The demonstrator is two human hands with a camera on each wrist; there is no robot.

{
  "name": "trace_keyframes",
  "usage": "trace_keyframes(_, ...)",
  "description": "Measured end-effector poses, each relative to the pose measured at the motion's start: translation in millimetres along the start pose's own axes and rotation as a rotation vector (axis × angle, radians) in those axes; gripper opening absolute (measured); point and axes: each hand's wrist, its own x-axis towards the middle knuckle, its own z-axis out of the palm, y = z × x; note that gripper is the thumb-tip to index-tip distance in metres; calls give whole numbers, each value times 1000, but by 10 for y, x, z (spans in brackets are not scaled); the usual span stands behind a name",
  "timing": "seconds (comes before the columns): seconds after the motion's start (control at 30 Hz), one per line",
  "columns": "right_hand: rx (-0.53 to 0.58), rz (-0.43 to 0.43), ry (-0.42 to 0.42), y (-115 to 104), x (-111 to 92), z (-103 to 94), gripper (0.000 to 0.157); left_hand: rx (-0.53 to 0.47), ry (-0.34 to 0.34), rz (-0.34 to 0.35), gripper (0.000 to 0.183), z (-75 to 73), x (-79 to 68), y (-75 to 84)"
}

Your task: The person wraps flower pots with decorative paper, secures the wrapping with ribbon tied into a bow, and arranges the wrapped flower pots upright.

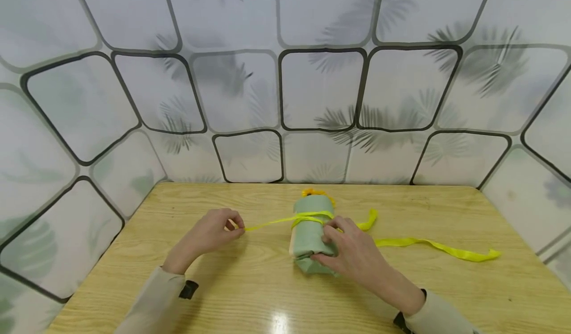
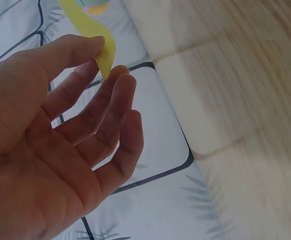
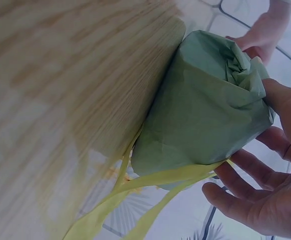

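A bundle wrapped in green paper (image 1: 309, 237) lies on the table, with a yellow flower (image 1: 311, 192) at its far end. Yellow ribbon (image 1: 308, 217) goes around its middle. My left hand (image 1: 213, 232), left of the bundle, pinches one ribbon end between thumb and fingertips; the left wrist view shows that ribbon end (image 2: 105, 55) up close. On the bundle's right side, my right hand (image 1: 357, 250) holds the paper, thumb at the folded near end and fingers by the ribbon. In the right wrist view the crumpled paper fold (image 3: 240, 70) touches the thumb.
Two loose ribbon tails (image 1: 446, 249) trail to the right of the bundle, one reaching far across the wooden table (image 1: 258, 284). A patterned curtain or wall covering (image 1: 321, 88) stands directly behind the table and along both sides.
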Motion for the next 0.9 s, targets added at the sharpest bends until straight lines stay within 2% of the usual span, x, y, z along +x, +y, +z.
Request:
trace_keyframes(0.17, -4, 5, -6, -4, -5, -6, 58, -8, -15, -10, 3, -19, -7, -62)
trace_keyframes(0.3, -3, 4, -4, -10, -3, -12, 58, -46, -76, -29, 3, -38, -30, -105)
trace_keyframes(0.4, -1, 1, -4, -11, -2, -15, 58, -46, -114, -45, 7, -66, -45, -95)
trace_keyframes(0.5, -8, 1, -1, -9, -2, -15, 58, -19, -111, -32, 7, -72, -16, -58)
trace_keyframes(0.6, -15, -1, -1, -8, -1, -12, 58, -8, -68, -9, 7, -46, 48, 22)
trace_keyframes(0.7, -18, -2, -2, -9, 0, -9, 58, -38, 10, 38, 10, 5, 133, 164)
trace_keyframes(0.83, -21, -2, -3, -11, 2, -8, 58, -110, 117, 146, 17, 69, 284, 406)
trace_keyframes(0.9, -21, -1, -5, -10, 6, -10, 58, -134, 137, 204, 20, 84, 378, 521)
